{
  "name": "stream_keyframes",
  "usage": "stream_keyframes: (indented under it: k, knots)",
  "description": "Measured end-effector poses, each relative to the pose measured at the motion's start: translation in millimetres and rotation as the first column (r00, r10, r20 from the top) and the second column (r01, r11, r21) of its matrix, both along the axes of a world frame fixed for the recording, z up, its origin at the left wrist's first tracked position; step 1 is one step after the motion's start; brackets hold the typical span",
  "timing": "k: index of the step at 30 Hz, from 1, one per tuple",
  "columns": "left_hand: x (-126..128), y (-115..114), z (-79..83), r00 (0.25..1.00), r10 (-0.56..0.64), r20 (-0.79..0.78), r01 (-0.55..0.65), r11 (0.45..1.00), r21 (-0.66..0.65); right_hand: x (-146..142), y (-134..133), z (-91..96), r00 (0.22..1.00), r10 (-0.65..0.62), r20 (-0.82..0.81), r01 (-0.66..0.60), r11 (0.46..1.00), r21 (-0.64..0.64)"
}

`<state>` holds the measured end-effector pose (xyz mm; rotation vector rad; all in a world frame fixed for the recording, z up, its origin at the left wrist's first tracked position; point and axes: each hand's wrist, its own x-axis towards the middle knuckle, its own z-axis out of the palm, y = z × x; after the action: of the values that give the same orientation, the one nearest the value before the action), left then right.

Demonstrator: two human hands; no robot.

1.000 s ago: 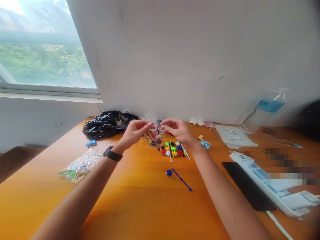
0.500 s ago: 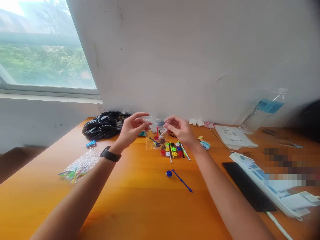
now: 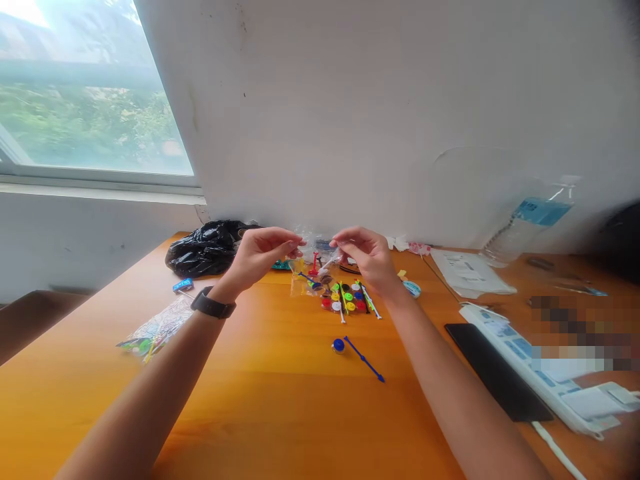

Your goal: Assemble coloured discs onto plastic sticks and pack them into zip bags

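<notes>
Over the far middle of the table, my left hand has thumb and fingertips pinched together. Whatever it may hold is too small to make out. Facing it, my right hand pinches the upper end of a small white plastic stick, which tilts down to the left. Behind and below the fingertips lies a clear plastic bag. A red plastic piece stands upright between the hands. Close below are several coloured discs and sticks. Nearer to me lie a blue disc piece and a blue arrow-tipped stick.
A black plastic bag sits at the back left, with a clear packet of coloured parts in front. On the right are a black phone, a white power strip, a white packet and a tilted plastic bottle.
My left fingers have closed from a wider spread into a pinch. My right hand has shifted slightly right, still with the white stick. The pieces on the table lie as before.
</notes>
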<state>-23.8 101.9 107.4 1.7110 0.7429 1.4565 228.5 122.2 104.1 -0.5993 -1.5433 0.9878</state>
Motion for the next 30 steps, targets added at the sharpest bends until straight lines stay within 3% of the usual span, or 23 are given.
stream_keyframes:
  k: [4,14,18,24,30]
  knots:
    - [-1,-2,2.5,1.000,0.017,-0.024,-0.017,1.000,-0.013,0,0,0.9,0.999,0.038,-0.036,-0.037,0.999,0.012]
    - [17,0,-5.3,0.976,0.188,0.114,-0.184,0.982,-0.044,2,-5,4.1,0.996,-0.058,0.061,0.053,0.996,0.071]
    - [17,1,-5.4,0.978,0.140,0.157,-0.134,0.990,-0.044,0,-2,-0.6,0.989,-0.132,0.064,0.128,0.989,0.074]
    - [8,3,-2.6,0.993,0.115,-0.003,-0.115,0.993,-0.027,1,3,-1.3,0.983,-0.162,0.086,0.156,0.984,0.082]
    - [1,2,2.9,0.996,0.014,-0.091,-0.010,0.999,0.040,4,-1,4.0,0.988,-0.114,0.106,0.100,0.987,0.128]
